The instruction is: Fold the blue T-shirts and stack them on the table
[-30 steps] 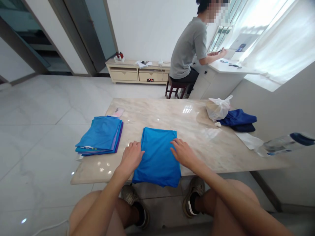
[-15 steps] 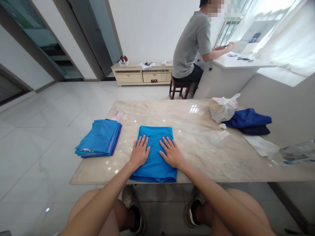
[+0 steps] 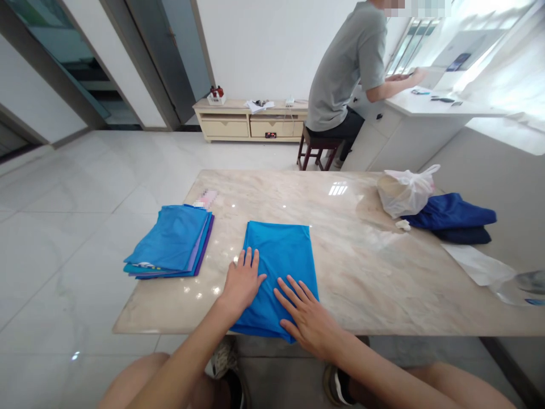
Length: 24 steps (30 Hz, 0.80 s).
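Observation:
A folded blue cloth (image 3: 281, 244), perhaps a garment, lies flat in front of me at the table's near edge. My left hand (image 3: 243, 281) rests with fingers spread on the cloth's left side. Lower down, on its right side near the front edge, my right hand (image 3: 304, 312) lies flat, fingers apart. Neither hand grips the fabric. To the left sits a stack of folded cloths (image 3: 170, 236) in blue, teal and purple, its left part reaching to the table's edge.
The marble-patterned table (image 3: 361, 284) bears a white plastic bag (image 3: 406, 193), dark blue fabric (image 3: 455, 210), white paper (image 3: 477, 264) and a clear bottle (image 3: 519, 287) at right. A person (image 3: 344, 68) in grey sits on a stool by a white desk (image 3: 443, 105).
My right hand has slid down the cloth toward the near edge. My left hand has shifted slightly lower. The cloth sits a little skewed, and the camera view has moved.

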Each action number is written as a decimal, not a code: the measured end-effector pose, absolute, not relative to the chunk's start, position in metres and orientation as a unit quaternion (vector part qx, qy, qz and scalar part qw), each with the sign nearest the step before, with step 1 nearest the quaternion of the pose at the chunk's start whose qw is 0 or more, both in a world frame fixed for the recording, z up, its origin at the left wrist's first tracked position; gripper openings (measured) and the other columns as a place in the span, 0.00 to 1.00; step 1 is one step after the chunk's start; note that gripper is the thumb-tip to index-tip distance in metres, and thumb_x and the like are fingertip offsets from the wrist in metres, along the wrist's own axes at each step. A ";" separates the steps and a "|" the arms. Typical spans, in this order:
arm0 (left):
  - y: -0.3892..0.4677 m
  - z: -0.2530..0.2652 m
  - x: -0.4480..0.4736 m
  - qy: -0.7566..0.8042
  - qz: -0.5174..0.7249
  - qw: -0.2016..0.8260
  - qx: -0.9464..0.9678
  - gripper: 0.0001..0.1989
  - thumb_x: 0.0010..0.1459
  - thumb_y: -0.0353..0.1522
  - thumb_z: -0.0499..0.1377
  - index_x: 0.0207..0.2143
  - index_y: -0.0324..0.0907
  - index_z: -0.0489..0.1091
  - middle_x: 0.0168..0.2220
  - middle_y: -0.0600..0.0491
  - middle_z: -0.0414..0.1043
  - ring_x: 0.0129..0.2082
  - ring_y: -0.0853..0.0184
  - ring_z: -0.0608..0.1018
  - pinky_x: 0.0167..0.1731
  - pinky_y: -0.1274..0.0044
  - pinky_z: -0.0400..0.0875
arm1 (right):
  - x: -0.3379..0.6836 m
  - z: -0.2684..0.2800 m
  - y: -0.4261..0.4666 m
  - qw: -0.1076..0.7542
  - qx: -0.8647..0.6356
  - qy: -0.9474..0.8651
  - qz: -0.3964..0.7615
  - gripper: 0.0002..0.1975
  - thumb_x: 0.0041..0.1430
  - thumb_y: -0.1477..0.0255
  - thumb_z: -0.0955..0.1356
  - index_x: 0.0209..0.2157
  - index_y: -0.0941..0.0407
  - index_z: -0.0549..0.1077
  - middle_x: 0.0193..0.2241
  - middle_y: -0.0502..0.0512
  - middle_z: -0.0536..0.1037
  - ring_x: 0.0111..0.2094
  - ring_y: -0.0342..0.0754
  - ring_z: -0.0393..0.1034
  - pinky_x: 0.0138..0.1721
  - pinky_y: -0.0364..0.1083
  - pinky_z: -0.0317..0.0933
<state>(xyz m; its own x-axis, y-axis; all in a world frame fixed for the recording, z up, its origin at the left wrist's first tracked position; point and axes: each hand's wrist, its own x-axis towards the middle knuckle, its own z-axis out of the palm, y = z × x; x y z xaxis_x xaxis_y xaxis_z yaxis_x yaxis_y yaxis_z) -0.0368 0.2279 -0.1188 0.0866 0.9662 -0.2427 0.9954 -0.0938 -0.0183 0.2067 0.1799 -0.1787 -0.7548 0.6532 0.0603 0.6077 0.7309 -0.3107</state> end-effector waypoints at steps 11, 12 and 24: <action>0.243 -0.110 -0.030 0.673 -0.115 0.093 0.725 0.35 0.76 0.38 0.58 0.79 0.31 0.61 0.78 0.25 0.58 0.76 0.37 0.69 0.66 0.52 0.74 | 0.195 -0.162 0.201 0.040 -0.338 -0.923 0.178 0.39 0.79 0.57 0.68 0.83 0.45 0.53 0.82 0.54 0.50 0.83 0.66 0.44 0.80 0.71 0.48; 0.244 -0.109 -0.028 0.676 -0.110 0.096 0.722 0.35 0.76 0.38 0.58 0.78 0.31 0.62 0.77 0.25 0.60 0.74 0.37 0.70 0.65 0.53 0.75 | 0.194 -0.161 0.201 0.039 -0.339 -0.924 0.176 0.40 0.78 0.57 0.70 0.83 0.46 0.54 0.82 0.54 0.51 0.83 0.66 0.45 0.80 0.71 0.49; 0.262 -0.051 -0.017 0.727 0.052 0.071 0.681 0.24 0.81 0.34 0.44 0.57 0.43 0.80 0.54 0.41 0.82 0.56 0.54 0.80 0.52 0.67 0.75 | 0.208 -0.147 0.228 0.086 -0.419 -0.895 0.126 0.41 0.74 0.72 0.67 0.83 0.47 0.52 0.80 0.61 0.62 0.76 0.69 0.63 0.73 0.71 0.65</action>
